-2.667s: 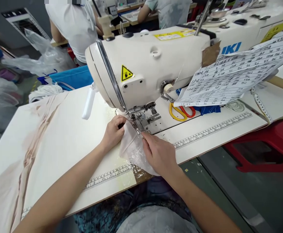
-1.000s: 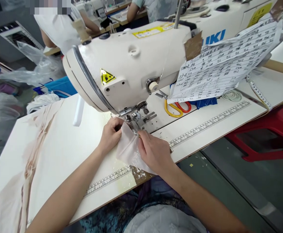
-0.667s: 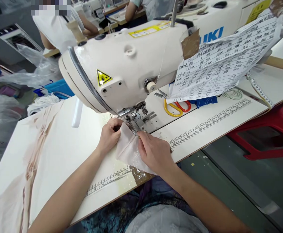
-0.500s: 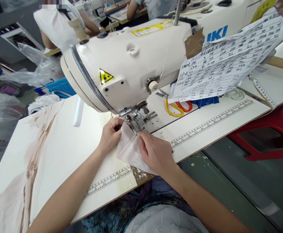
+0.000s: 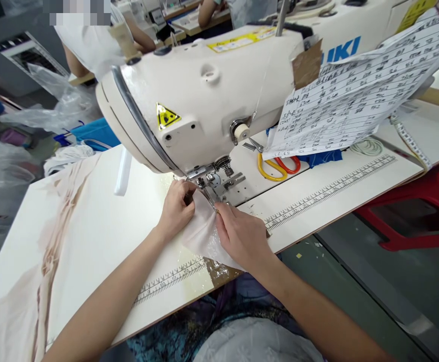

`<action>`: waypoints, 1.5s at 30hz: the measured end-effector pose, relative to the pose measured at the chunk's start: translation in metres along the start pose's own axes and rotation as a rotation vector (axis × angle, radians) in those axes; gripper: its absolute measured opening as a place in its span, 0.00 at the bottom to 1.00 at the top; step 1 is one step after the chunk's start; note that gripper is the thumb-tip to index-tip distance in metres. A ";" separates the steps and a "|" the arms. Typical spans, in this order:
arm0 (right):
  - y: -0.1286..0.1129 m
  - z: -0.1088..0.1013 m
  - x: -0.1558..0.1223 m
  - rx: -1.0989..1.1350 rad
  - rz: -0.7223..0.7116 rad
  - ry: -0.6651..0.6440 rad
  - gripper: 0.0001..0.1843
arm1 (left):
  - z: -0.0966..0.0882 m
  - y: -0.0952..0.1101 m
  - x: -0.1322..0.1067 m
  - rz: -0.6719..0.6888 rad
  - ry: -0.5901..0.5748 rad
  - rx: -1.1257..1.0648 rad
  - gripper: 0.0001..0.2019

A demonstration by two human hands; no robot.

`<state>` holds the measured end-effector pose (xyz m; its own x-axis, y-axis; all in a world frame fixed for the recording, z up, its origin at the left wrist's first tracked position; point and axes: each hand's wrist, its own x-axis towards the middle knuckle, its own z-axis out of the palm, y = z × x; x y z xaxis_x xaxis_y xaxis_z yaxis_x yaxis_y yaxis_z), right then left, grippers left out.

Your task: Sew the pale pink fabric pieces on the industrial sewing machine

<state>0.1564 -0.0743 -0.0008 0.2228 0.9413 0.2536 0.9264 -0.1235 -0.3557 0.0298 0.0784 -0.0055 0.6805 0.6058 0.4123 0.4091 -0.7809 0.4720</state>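
Note:
A piece of pale pink, thin fabric (image 5: 200,229) lies under the needle area of a white sewing machine (image 5: 204,90) and drapes toward the table's front edge. My left hand (image 5: 177,206) is closed, pinching the fabric's left edge close to the presser foot (image 5: 205,185). On the other side, my right hand (image 5: 242,234) is closed over the fabric. Its thumb and forefinger pinch the near end of a slim metal tool (image 5: 209,197) that points at the needle area; the rest of it is hidden, so its exact kind is unclear.
Yellow-and-red-handled scissors (image 5: 273,168) lie behind the right hand, near handwritten sheets (image 5: 351,95). Printed rulers (image 5: 332,191) run along the table front. More pink fabric (image 5: 49,256) lies at left. A red stool (image 5: 411,211) stands right; a co-worker (image 5: 87,45) sits beyond.
My left hand has shifted slightly right and up along the fabric, closer to the presser foot. My right hand stays almost where it was. The view has shifted slightly.

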 end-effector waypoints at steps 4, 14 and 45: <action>0.000 0.000 -0.001 0.001 0.007 0.004 0.14 | 0.000 -0.003 -0.002 -0.016 0.000 -0.030 0.02; 0.000 0.000 0.002 -0.016 0.024 0.002 0.12 | -0.001 -0.007 -0.003 0.300 0.115 0.183 0.14; 0.023 -0.026 -0.096 0.210 -0.180 0.111 0.13 | -0.002 0.037 -0.028 0.256 -0.169 0.392 0.17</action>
<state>0.1643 -0.1754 -0.0104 0.1028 0.9005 0.4226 0.8737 0.1213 -0.4710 0.0251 0.0326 0.0018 0.8645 0.3794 0.3296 0.3920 -0.9195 0.0304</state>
